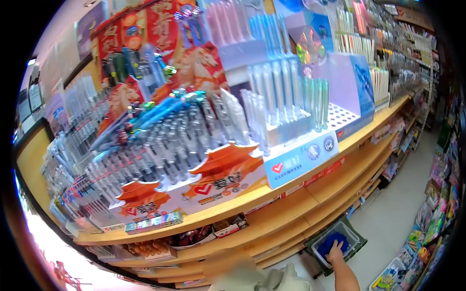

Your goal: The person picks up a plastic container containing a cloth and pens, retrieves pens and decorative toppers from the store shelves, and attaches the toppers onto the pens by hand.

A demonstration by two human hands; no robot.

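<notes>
Head view shows the right hand (335, 251) open, fingers spread over a blue item (329, 239) inside a green-rimmed bin (359, 241); whether it grips any of it, I cannot tell. The bin sits on the pale floor (388, 208) beside wooden shelves (286, 212), whose top level carries rows of pens (187, 133).

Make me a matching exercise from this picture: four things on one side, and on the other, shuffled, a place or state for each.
1. Bare hand
2. Dark green bin
3. Small patterned box
4. Pale blue sign

A. Lying at the front of the wooden ledge
B. On the floor, beside the low shelves
C. Upright, with a red heart-shaped mark
D. Reaching down to something blue

Pairs: 1-D, 2-B, 3-A, 4-C
</notes>
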